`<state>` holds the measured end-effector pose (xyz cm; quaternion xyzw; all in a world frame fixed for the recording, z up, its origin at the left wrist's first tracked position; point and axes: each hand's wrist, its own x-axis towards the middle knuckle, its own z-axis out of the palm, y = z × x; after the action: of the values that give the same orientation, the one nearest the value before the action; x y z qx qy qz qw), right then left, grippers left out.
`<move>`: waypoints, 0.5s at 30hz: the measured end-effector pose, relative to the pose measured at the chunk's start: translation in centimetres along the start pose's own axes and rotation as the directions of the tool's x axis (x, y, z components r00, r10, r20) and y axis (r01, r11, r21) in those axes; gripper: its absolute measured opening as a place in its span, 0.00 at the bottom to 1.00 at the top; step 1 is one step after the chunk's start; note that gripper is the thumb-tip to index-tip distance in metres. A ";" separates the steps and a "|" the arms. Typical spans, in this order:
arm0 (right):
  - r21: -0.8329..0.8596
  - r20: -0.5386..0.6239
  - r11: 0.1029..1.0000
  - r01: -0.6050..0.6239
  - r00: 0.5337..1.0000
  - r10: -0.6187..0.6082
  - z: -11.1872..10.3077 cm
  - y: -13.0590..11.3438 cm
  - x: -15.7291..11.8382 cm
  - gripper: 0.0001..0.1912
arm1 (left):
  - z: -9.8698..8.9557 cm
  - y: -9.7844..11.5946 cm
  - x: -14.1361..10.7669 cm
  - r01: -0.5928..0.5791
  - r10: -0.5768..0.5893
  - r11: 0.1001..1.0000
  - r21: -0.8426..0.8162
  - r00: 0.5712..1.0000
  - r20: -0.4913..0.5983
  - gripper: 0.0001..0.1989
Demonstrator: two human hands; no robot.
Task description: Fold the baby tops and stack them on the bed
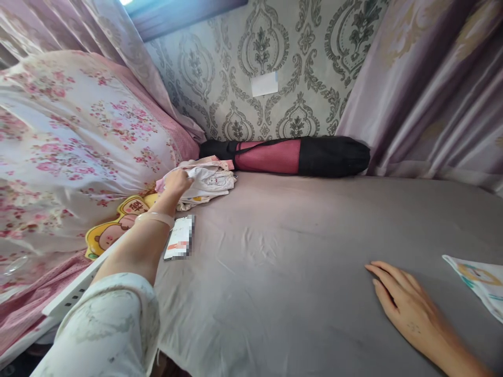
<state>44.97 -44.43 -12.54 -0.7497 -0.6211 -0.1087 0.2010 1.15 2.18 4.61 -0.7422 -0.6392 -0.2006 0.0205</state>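
My left hand [178,183] reaches to a small pile of folded clothes at the far left of the grey sheet [298,251]. Its fingers are curled on a white garment [214,179] with a small print, on top of the pile; the fingertips are partly hidden. A phone [179,237] with a lit screen lies just nearer than the pile. My right hand [406,301] rests on the sheet at the right, fingers stretched out, holding nothing. To its right lies a white printed cloth [479,283], cut off by the frame edge.
A black and red bag [271,156] lies along the patterned wall. Floral fabric [78,125] covers a bulky shape at the left, beside a yellow pig-shaped cushion [110,235] and a white slotted rail [74,293]. Curtains [444,99] hang at the right.
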 end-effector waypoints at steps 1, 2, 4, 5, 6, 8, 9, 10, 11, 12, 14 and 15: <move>0.000 0.000 1.000 0.000 1.000 0.000 0.0 0.0 0.0 0.24 | -0.4 1.1 -0.2 -0.025 0.025 0.999 0.036 1.000 0.008 0.09; 0.000 0.001 1.000 -0.002 1.000 0.002 0.0 -0.1 0.0 0.24 | -0.7 2.2 -0.4 -0.049 0.047 0.997 0.062 0.999 0.020 0.10; 0.001 0.006 1.000 -0.009 1.000 0.009 0.0 -0.1 0.0 0.24 | -1.5 4.4 -1.0 -0.104 0.103 0.995 0.012 0.993 0.057 0.13; 0.003 0.011 1.000 -0.013 1.000 0.013 0.0 -0.2 0.0 0.24 | -1.8 5.5 -1.3 -0.123 0.127 0.991 -0.049 0.990 0.069 0.14; 0.005 0.014 1.000 -0.016 1.000 0.016 -0.1 -0.2 0.0 0.24 | -2.1 6.5 -1.7 -0.133 0.143 0.984 -0.122 0.987 0.077 0.15; 0.007 0.023 1.000 -0.026 0.999 0.026 -0.2 -0.4 0.0 0.24 | -2.5 8.3 -2.4 -0.122 0.153 0.949 -0.290 0.984 0.087 0.16; 0.007 0.027 0.999 -0.033 0.999 0.033 -0.3 -0.5 0.0 0.24 | -2.6 9.2 -2.7 -0.105 0.152 0.920 -0.377 0.983 0.098 0.17; 0.008 0.031 0.999 -0.040 0.999 0.040 -0.3 -0.6 0.1 0.24 | -2.6 10.0 -3.0 -0.082 0.150 0.882 -0.463 0.982 0.113 0.17; 0.008 0.034 0.999 -0.045 0.998 0.045 -0.4 -0.7 0.1 0.24 | -2.6 10.9 -3.2 -0.057 0.151 0.837 -0.545 0.980 0.129 0.16; 0.009 0.037 0.999 -0.049 0.998 0.049 -0.5 -0.8 0.2 0.24 | -2.5 11.6 -3.5 -0.028 0.150 0.786 -0.618 0.978 0.146 0.16; 0.011 0.034 0.999 -0.051 0.998 0.050 -0.7 -1.0 0.2 0.24 | -2.3 13.2 -3.9 0.029 0.149 0.675 -0.737 0.973 0.175 0.15; 0.012 0.033 0.999 -0.049 0.998 0.049 -0.7 -1.1 0.3 0.24 | -2.3 14.0 -4.2 0.055 0.151 0.614 -0.787 0.971 0.185 0.14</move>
<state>43.99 -44.36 -11.57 -0.7650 -0.6065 -0.0877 0.1983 13.49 -4.97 8.48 -0.7108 -0.4637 -0.3712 -0.3766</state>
